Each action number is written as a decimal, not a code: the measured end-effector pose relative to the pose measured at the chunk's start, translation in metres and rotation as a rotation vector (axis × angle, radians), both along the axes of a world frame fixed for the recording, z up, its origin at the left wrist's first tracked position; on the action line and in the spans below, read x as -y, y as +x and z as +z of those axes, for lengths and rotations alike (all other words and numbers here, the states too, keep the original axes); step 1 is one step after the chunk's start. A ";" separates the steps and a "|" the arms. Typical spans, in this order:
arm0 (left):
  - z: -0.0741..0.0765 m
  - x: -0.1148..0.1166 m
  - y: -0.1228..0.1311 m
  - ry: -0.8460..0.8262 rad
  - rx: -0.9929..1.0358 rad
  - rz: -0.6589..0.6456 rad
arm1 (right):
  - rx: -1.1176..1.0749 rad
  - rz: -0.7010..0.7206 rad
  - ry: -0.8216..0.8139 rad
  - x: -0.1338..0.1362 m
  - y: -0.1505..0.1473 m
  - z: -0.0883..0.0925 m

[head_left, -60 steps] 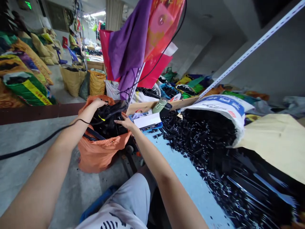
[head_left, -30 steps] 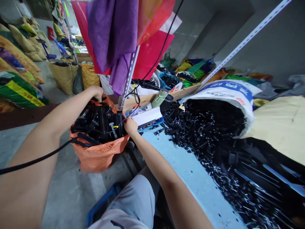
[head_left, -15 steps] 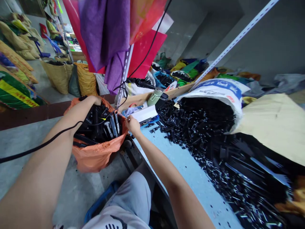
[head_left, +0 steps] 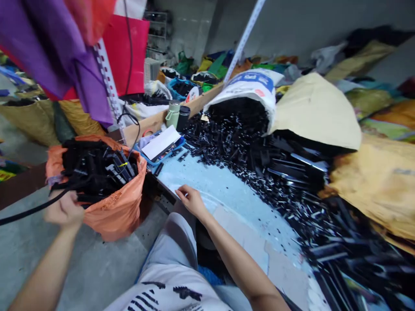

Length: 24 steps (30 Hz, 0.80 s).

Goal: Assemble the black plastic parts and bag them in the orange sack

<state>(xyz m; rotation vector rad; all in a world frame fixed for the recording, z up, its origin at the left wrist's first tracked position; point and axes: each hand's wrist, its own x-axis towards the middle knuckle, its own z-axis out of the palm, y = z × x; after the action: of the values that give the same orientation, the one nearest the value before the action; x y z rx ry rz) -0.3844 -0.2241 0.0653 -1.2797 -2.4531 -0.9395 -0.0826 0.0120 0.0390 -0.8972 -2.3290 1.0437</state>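
My left hand (head_left: 64, 210) is beside the near left rim of an orange woven sack (head_left: 115, 211). It is blurred, with the fingers curled inward, and anything inside them is hidden. Long black plastic parts (head_left: 94, 166) fill the sack, some with shiny faces. A black cable (head_left: 35, 210) runs past the left hand and over the sack. Over the near edge of the light blue table (head_left: 210, 179), my right hand (head_left: 192, 201) is held with bent fingers, thumb and forefinger close together. Whether a small thing is between them does not show.
Small black parts (head_left: 227, 142) spill across the table from a white sack (head_left: 246, 88). A blue tray (head_left: 152, 162) with white paper (head_left: 161, 142), a green flask (head_left: 173, 114) and a dark cup (head_left: 183, 119) stand at the back. A perforated metal post (head_left: 108, 82) bears purple cloth (head_left: 87, 69).
My right hand has let go of the sack's rim and come back over the table edge. The left hand has left the sack's far side for its near left. The view has turned right.
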 end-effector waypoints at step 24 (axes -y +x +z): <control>-0.012 -0.556 0.195 -0.264 0.098 -0.320 | 0.327 -1.077 0.596 0.081 0.294 -0.102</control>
<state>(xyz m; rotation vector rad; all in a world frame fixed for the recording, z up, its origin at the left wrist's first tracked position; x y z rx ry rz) -0.1895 0.3314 0.0533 -1.7966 -2.5611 -0.7788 0.2115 -0.0688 -0.0630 -1.7830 -1.7065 -0.2334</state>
